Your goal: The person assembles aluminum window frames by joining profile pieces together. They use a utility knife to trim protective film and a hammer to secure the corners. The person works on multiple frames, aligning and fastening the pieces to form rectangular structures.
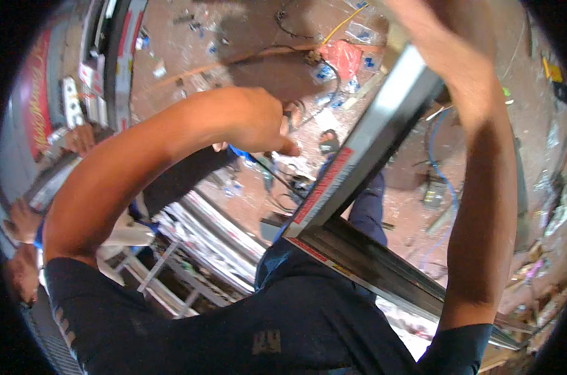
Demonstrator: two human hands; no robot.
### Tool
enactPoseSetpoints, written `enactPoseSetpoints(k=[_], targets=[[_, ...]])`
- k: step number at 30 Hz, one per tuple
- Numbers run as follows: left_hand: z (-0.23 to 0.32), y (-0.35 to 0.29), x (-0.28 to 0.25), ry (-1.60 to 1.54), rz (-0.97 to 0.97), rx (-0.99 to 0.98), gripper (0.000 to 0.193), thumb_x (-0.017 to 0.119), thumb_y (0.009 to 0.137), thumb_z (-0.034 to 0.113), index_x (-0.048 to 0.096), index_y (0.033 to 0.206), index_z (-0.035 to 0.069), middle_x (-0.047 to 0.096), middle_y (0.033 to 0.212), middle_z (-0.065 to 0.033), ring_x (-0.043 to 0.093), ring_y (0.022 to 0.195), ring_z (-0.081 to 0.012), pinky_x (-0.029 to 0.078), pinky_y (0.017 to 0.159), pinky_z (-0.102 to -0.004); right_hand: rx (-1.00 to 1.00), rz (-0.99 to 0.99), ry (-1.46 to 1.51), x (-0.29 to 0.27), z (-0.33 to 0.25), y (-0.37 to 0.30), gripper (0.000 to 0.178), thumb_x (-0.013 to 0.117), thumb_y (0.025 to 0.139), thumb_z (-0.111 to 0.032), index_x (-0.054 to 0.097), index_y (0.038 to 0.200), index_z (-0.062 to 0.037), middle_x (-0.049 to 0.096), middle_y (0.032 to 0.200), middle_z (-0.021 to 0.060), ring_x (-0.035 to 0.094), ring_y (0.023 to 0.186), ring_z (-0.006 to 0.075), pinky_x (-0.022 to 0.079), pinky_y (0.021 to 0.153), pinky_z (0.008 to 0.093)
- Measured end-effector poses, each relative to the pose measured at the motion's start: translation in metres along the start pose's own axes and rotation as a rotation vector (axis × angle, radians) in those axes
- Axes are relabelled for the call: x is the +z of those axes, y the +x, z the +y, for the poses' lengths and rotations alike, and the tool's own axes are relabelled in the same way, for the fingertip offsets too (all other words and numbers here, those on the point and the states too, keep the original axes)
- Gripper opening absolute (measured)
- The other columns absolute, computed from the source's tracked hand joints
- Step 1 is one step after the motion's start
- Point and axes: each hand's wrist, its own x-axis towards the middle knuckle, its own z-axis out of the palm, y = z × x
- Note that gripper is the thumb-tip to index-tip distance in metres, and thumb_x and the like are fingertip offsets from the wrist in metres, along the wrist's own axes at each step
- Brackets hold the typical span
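An L-shaped grey metal frame (369,140) leans against my body. Its corner sits by my lap, and red-and-white labels run along both lengths. At the frame's upper end is my right hand (443,37), smeared by motion; its fingers do not show clearly. My left hand (258,122) hovers left of the frame, fingers curled round a mostly hidden blue thing (241,152). A thin black line, perhaps a cord or rod, runs from there toward the frame's corner.
Plastic scraps and a pink bag (343,59) litter the brown floor. A blue cable (443,159) lies to the right. Long metal profiles (221,225) are stacked at lower left, near a metal rack (164,269). Another person's hand (80,139) shows at far left.
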Motion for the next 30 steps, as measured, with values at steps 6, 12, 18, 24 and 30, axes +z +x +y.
enactPoseSetpoints(k=[6,12,18,24,30], targets=[[0.0,0.064,0.022,-0.105,-0.927,-0.572,0.059,0.058,0.098,0.063,0.064,0.13,0.013,0.07,0.112,-0.0177,0.072,0.07,-0.024,0.053,0.056,-0.0371,-0.027,-0.036,0.277,-0.002,0.004,0.011,0.011,0.061,0.092,-0.004,0.069,0.084,-0.0039,0.069,0.077,0.0167,0.066,0.066,0.0215,0.057,0.062,0.0338],[-0.04,0.034,0.035,-0.536,-0.277,-0.556,0.052,0.058,0.096,0.054,0.066,0.08,0.006,0.058,0.063,-0.0071,0.051,0.047,-0.0162,0.037,0.042,-0.0329,-0.107,0.293,0.442,0.007,0.017,0.003,0.019,0.055,0.085,-0.001,0.069,0.071,-0.0014,0.068,0.069,0.0193,0.068,0.058,0.0252,0.06,0.062,0.0435],[-0.045,0.028,0.057,-0.479,0.036,-0.461,0.099,0.045,0.082,0.093,0.063,0.064,-0.003,0.06,0.059,-0.0201,0.065,0.06,-0.0339,0.05,0.067,-0.0484,0.074,-0.006,0.318,-0.004,-0.005,0.016,0.025,0.056,0.092,-0.007,0.066,0.069,-0.0039,0.062,0.061,0.0115,0.063,0.052,0.0178,0.055,0.051,0.0338],[-0.051,0.018,0.077,-0.584,0.603,-0.178,0.073,0.06,0.092,0.07,0.075,0.085,-0.001,0.066,0.066,-0.0193,0.069,0.067,-0.0294,0.052,0.065,-0.0434,0.128,0.075,0.154,0.015,-0.023,0.026,0.038,0.061,0.1,-0.018,0.064,0.064,-0.0069,0.061,0.054,0.0033,0.054,0.042,0.0093,0.045,0.037,0.024],[-0.056,0.018,0.118,-0.84,1.052,0.026,0.067,0.076,0.082,0.067,0.075,0.087,0.0,0.069,0.069,-0.0196,0.071,0.064,-0.0334,0.055,0.064,-0.0437,0.299,0.104,0.107,0.043,-0.024,0.023,0.03,0.062,0.102,-0.022,0.074,0.077,-0.0098,0.069,0.06,0.0014,0.064,0.048,0.018,0.055,0.044,0.0333]])
